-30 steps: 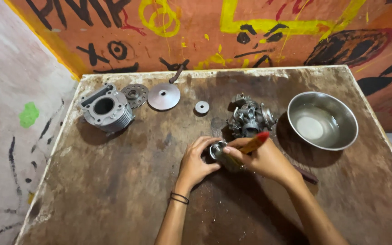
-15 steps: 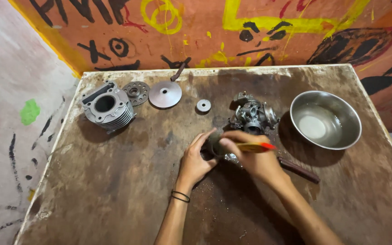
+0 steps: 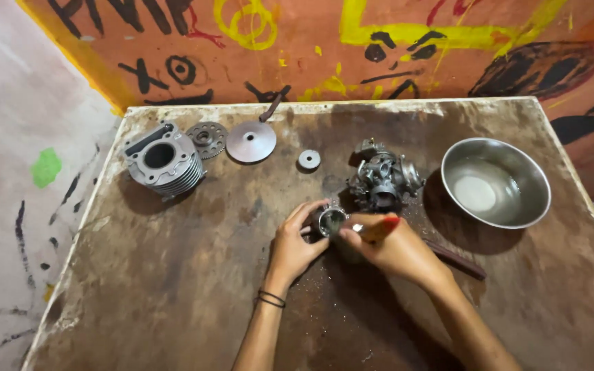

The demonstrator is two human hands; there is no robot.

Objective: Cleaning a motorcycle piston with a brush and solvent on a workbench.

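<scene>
Since the earlier frames, the red-handled tool (image 3: 379,225) has been lowered and turned flatter across the right hand (image 3: 392,249), and the small metal cup (image 3: 330,221) has been tilted so that its open mouth is more fully presented to the camera. Both hands have stayed at the middle of the table (image 3: 139,288).

The table is seen as a worn, stained brown surface with a pale chipped edge, set against a painted orange wall (image 3: 448,62).

At the right side, a steel bowl (image 3: 517,206) with a little cloudy liquid in its bottom is placed. At the left rear, a finned grey engine cylinder (image 3: 161,160) is laid, with a toothed gear (image 3: 207,137) and a flat metal disc (image 3: 251,141) just beside it. A small round washer (image 3: 309,159) is set apart between the disc and the carburettor body (image 3: 381,180), which is positioned just behind the hands.

The small metal cup is located at the table centre, near the carburettor body. It is a short, round, dull silver part with a shiny rim and a dark interior. It is gripped at its left side by the fingers of the left hand (image 3: 295,242). The right hand is closed around the red-handled tool, whose metal tip is brought to the rim of the cup.
</scene>
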